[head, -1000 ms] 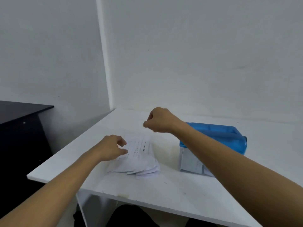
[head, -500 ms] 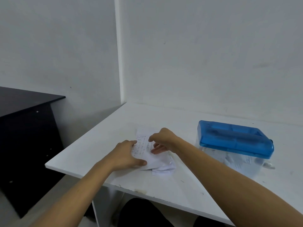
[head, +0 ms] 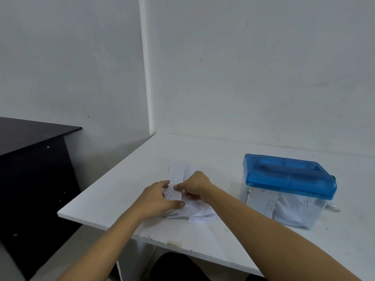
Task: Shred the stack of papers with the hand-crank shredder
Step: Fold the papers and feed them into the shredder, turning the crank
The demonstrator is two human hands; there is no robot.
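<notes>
**Head view: freeing one sheet from the pile**

Head camera shows both hands meeting over the stack of papers (head: 194,212), which lies loosely fanned on the white table (head: 125,185), near its front edge and left of the shredder (head: 288,179). The right hand (head: 195,184) has its fingers curled, with the tips pinched on the right edge of the top sheet (head: 176,175), a narrow printed slip whose far end points away from the person. The left hand (head: 156,197) lies on the near left of the pile with its thumb flat on the papers. Its fingers reach the slip's left edge, but I cannot tell whether they grip it or only steady it.

The step looks like separating a single sheet. To do it well, keep the left thumb pressing the pile so the sheets below stay put. Lift with the right pinch and check that only one layer comes away. Hold the slip straight by a short edge, then carry it right to the slot in the blue lid. The clear bin (head: 284,207) already holds plenty of shreds, so thin feeds are probably safest.
</notes>
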